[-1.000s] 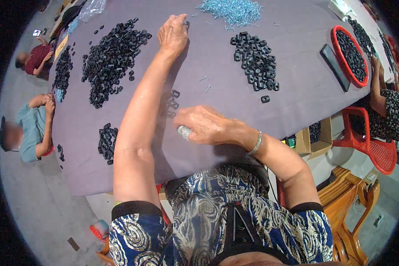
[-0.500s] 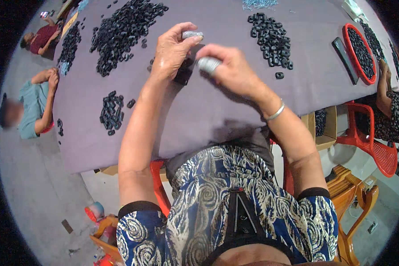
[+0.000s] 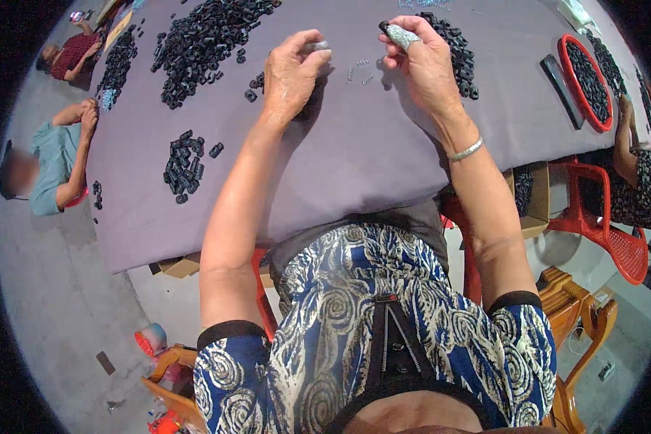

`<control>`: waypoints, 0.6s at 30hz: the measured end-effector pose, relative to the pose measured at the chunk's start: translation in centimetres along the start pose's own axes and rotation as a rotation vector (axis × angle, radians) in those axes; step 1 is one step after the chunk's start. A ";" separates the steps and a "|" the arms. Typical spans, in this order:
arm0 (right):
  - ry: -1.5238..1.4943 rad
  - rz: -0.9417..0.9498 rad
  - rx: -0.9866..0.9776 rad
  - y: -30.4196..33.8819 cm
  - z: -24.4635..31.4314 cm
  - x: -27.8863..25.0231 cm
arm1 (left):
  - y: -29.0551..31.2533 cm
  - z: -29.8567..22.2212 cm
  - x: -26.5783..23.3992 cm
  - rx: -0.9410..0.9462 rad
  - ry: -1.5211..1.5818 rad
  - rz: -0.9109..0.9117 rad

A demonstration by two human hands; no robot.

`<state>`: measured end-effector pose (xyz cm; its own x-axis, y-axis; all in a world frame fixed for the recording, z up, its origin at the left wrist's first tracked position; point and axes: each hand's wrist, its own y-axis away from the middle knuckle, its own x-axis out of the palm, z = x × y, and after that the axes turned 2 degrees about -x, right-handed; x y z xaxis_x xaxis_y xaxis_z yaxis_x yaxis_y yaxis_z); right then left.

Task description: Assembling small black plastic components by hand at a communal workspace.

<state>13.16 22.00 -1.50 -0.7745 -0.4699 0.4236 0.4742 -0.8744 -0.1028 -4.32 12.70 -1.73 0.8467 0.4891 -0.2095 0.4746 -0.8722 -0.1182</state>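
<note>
My left hand (image 3: 291, 72) hovers over the grey-purple table cloth (image 3: 354, 159), fingers curled, with a taped fingertip and a small black part under it. My right hand (image 3: 419, 61) is raised a little to the right, pinching a small black ring part (image 3: 385, 27) between thumb and a taped forefinger. A silver bangle (image 3: 465, 150) sits on the right wrist. A few tiny metal springs (image 3: 360, 69) lie on the cloth between the two hands. A heap of black ring parts (image 3: 456, 50) lies just behind the right hand.
A big pile of black parts (image 3: 202, 40) lies at the far left, a small pile (image 3: 183, 165) nearer the edge. A red tray (image 3: 584, 79) of parts and a black bar (image 3: 560, 79) sit at right. Other people sit at left and right. Red chair (image 3: 607, 231) beside me.
The hands, together half a second ago, have moved apart. A second ago the left arm reached far across the table; it has come back near.
</note>
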 end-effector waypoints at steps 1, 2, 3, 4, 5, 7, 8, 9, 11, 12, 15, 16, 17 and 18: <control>0.009 0.011 0.001 0.0 0.1 0.1 | -0.1 0.2 -0.2 -0.003 -0.002 0.004; 0.019 0.022 0.002 0.0 0.2 0.2 | -0.3 0.4 -0.5 0.059 -0.105 -0.019; 0.018 0.017 0.005 0.0 0.2 0.1 | -0.2 0.1 -0.4 0.121 -0.207 -0.041; 0.018 0.022 -0.003 0.1 0.3 0.1 | 0.0 -0.1 -0.3 0.145 -0.313 -0.045; 0.019 0.028 -0.010 0.0 0.4 0.1 | 0.4 -0.4 -0.1 0.142 -0.312 -0.039; 0.054 -0.070 0.137 1.6 4.6 3.7 | 1.4 -0.9 -0.1 0.228 -0.406 -0.018; 0.094 -0.176 0.274 2.2 6.0 4.8 | 1.8 -1.2 0.3 0.230 -0.399 0.009; 0.098 -0.183 0.270 2.0 5.4 3.9 | 1.9 -1.3 0.9 0.234 -0.394 0.015; -0.082 0.027 0.149 1.0 2.6 1.4 | 2.2 -1.2 1.9 0.339 -0.465 0.073; -0.084 0.036 0.148 0.5 1.7 0.9 | 2.4 -0.9 2.1 0.421 -0.529 0.081; -0.026 0.147 0.029 -0.1 0.6 0.1 | 3.0 -1.4 3.6 0.426 -0.764 0.054; -0.051 0.172 0.030 -0.1 0.6 0.2 | 3.1 -1.4 3.7 0.432 -0.765 0.049; -0.076 0.197 0.029 0.0 0.7 0.4 | 3.1 -1.2 3.8 0.451 -0.802 0.059; -0.101 0.236 0.033 0.1 0.8 0.5 | 3.1 -1.0 3.9 0.472 -0.839 0.069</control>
<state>13.17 21.73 -0.58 -0.5956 -0.6445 0.4794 0.6516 -0.7367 -0.1809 0.70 11.91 -1.97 0.3347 0.4377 -0.8345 0.1298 -0.8986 -0.4192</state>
